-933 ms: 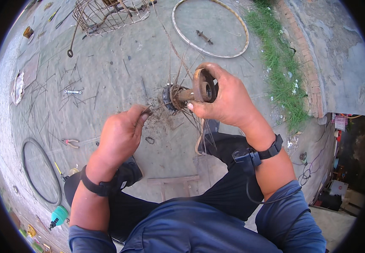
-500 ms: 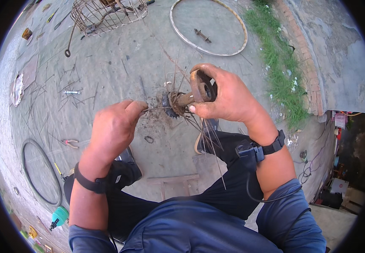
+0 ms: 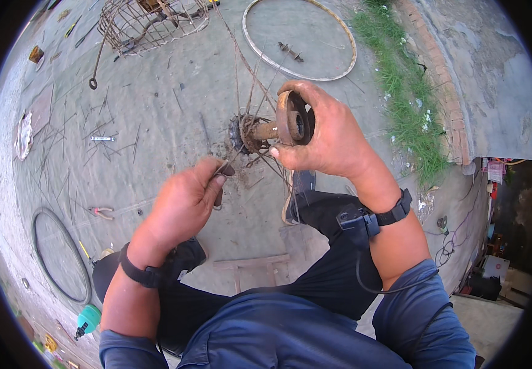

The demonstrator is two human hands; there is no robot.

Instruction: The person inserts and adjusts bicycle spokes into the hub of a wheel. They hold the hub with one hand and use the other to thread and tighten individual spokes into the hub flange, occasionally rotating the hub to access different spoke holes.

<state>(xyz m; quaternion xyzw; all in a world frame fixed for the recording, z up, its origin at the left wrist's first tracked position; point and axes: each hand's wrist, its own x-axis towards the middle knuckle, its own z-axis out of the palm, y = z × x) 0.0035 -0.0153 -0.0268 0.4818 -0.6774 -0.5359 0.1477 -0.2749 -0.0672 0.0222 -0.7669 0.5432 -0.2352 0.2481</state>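
In front of me my right hand (image 3: 337,135) is closed round the drum end of a rusty bicycle hub (image 3: 267,130). Several bent, rusty spokes (image 3: 250,77) still stick out of it, and a dark toothed sprocket (image 3: 236,134) sits at its left end. Below and left of the hub, my left hand (image 3: 177,200) is closed in a pinch on a small dark, bent piece (image 3: 226,169); its kind is not clear. Dirt crumbs lie on the ground beneath the hub.
A bare wheel rim (image 3: 246,37) lies far off, with an axle (image 3: 290,51) inside its ring. Beyond, left, stands a wire basket (image 3: 109,31). Loose spokes, a wrench (image 3: 102,139), pliers (image 3: 102,213) and a black tyre (image 3: 37,246) lie to the left. Grass (image 3: 401,104) borders the right.
My left hand has moved down and slightly right, away from the spoke near the sprocket, and now pinches a dark piece. The hub in my right hand has shifted slightly up and left.
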